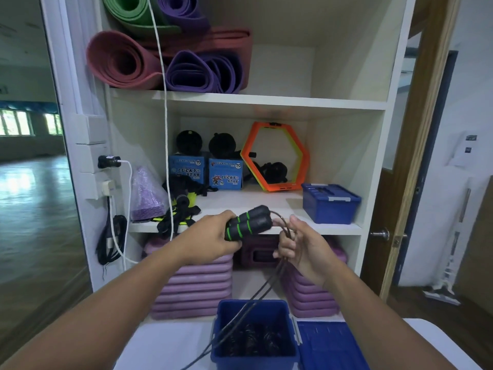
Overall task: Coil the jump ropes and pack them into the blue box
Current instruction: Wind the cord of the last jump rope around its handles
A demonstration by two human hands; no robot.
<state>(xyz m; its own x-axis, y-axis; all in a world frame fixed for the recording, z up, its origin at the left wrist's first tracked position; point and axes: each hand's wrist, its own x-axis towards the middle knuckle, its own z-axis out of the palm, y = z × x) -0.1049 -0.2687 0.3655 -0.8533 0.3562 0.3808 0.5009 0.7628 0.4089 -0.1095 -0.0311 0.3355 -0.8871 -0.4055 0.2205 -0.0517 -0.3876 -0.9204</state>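
Note:
My left hand [213, 235] grips the two black handles with green rings [249, 221] of a jump rope, held side by side in front of the shelf. The thin dark rope [266, 285] loops out of the handles and passes through my right hand [298, 244], whose fingers curl round it. Below that hand the strands hang down past the open blue box [254, 356], which stands on a white surface below my hands. Dark coiled ropes [253, 340] lie inside the box. Its blue lid [329, 345] lies flat to the right.
A white shelving unit [266, 101] stands ahead with rolled mats on top. The middle shelf holds a closed blue box [330, 202], an orange hexagon ring [274, 157], two Lucky Star cartons and more black rope gear [181, 206]. Purple steps are stacked below. A white cord hangs at the left.

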